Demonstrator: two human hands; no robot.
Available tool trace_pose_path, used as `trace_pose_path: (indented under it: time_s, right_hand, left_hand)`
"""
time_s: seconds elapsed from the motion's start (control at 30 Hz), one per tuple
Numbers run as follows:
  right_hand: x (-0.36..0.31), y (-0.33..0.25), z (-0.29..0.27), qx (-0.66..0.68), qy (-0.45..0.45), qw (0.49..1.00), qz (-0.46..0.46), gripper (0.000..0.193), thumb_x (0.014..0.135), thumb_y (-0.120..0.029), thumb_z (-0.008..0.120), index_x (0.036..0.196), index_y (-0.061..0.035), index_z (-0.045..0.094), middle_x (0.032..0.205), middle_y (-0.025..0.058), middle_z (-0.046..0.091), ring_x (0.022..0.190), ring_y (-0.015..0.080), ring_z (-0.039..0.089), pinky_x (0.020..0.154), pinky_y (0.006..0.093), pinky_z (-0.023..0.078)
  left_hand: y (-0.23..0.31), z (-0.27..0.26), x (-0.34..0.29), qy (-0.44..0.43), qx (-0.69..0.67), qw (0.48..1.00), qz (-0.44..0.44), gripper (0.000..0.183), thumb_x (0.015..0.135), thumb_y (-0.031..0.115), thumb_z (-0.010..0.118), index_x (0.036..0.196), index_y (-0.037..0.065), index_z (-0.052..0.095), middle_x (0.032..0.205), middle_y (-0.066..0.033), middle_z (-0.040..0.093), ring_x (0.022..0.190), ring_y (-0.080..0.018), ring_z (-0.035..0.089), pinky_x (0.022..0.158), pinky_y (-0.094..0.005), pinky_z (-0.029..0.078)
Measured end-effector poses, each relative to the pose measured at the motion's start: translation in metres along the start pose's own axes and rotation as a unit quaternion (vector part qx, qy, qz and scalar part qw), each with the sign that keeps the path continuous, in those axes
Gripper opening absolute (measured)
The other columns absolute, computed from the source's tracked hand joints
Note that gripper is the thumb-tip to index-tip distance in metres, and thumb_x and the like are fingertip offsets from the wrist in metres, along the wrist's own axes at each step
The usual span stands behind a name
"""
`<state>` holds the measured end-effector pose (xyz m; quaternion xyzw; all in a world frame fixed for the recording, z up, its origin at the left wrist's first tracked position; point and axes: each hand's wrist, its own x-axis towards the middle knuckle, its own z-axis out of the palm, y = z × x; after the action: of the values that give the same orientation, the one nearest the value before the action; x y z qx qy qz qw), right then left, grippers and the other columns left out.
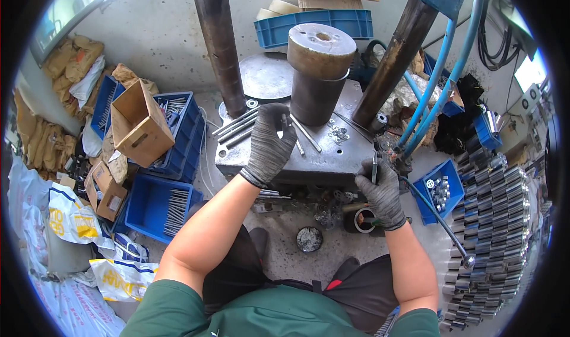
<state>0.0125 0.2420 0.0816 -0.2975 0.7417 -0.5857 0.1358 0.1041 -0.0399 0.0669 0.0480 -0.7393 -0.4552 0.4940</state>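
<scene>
My left hand (pixel 273 138), in a grey knit glove, is closed above the steel press table (pixel 267 166). A small shiny metal bit shows at its fingers, but I cannot make out what it is. Several steel rods (pixel 237 126) lie beside this hand, and two more rods (pixel 307 134) lie to its right. My right hand (pixel 383 194), gloved alike, is closed around a slim metal piece (pixel 374 168) at the table's right front corner. A cluster of small metal rings (pixel 338 133) rests on the table between the hands. Behind them stands a thick steel ram (pixel 317 94).
Two steel columns (pixel 218 46) (pixel 396 61) flank the ram. A lever with a ball end (pixel 468 261) slants down on the right, near a blue bin (pixel 440 190) of metal parts and stacked metal cylinders (pixel 490 236). Left are blue crates (pixel 148 203); below, a black pot (pixel 354 219).
</scene>
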Motion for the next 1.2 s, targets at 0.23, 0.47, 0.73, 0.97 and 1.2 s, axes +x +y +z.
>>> trace_pose_path:
  time_s: [0.23, 0.47, 0.73, 0.97, 1.2]
  right_hand:
    - [-0.002, -0.003, -0.003, 0.066, -0.022, 0.997, 0.020, 0.062, 0.085, 0.001, 0.075, 0.144, 0.0034, 0.055, 0.093, 0.0012, 0.066, 0.082, 0.0085, 0.060, 0.078, 0.0259, 0.053]
    - [-0.008, -0.010, 0.006, 0.124, -0.023, 0.991, 0.037, 0.069, 0.086, 0.005, 0.072, 0.151, -0.0005, 0.049, 0.096, 0.0022, 0.068, 0.088, 0.0095, 0.062, 0.082, 0.0270, 0.054]
    - [-0.014, -0.006, 0.014, 0.110, -0.048, 0.992, 0.025, 0.060, 0.089, 0.004, 0.072, 0.146, -0.0021, 0.053, 0.094, 0.0032, 0.069, 0.083, 0.0100, 0.064, 0.079, 0.0280, 0.056]
    - [-0.014, -0.002, 0.019, -0.026, -0.042, 0.999, -0.022, 0.055, 0.090, 0.000, 0.074, 0.142, -0.0026, 0.055, 0.090, 0.0026, 0.069, 0.078, 0.0104, 0.063, 0.076, 0.0270, 0.055]
    - [-0.008, -0.026, 0.014, 0.246, -0.069, 0.953, 0.161, 0.082, 0.081, 0.002, 0.077, 0.155, -0.0016, 0.041, 0.115, 0.0051, 0.062, 0.094, 0.0142, 0.062, 0.083, 0.0279, 0.054]
  left_hand:
    - [-0.003, 0.010, -0.020, -0.153, 0.095, 0.948, -0.263, 0.022, 0.102, 0.007, 0.061, 0.123, 0.005, 0.063, 0.094, -0.0045, 0.064, 0.083, -0.0134, 0.059, 0.079, -0.0303, 0.052]
    - [0.042, 0.037, -0.055, -0.241, -0.148, 0.915, -0.288, 0.020, 0.107, 0.018, 0.059, 0.124, 0.007, 0.061, 0.091, 0.0039, 0.057, 0.080, -0.0047, 0.050, 0.072, -0.0235, 0.047]
    - [0.059, 0.047, -0.074, -0.275, -0.361, 0.769, -0.450, 0.032, 0.097, 0.028, 0.077, 0.114, 0.007, 0.060, 0.096, -0.0007, 0.065, 0.085, -0.0086, 0.062, 0.071, -0.0243, 0.051]
    - [0.067, 0.040, -0.068, -0.311, -0.315, 0.757, -0.480, 0.029, 0.098, 0.029, 0.075, 0.111, 0.008, 0.060, 0.091, -0.0013, 0.065, 0.078, -0.0099, 0.062, 0.066, -0.0252, 0.052]
    - [0.056, 0.034, -0.063, -0.221, -0.351, 0.769, -0.487, 0.024, 0.099, 0.027, 0.072, 0.108, 0.008, 0.059, 0.087, -0.0015, 0.063, 0.069, -0.0108, 0.061, 0.054, -0.0250, 0.049]
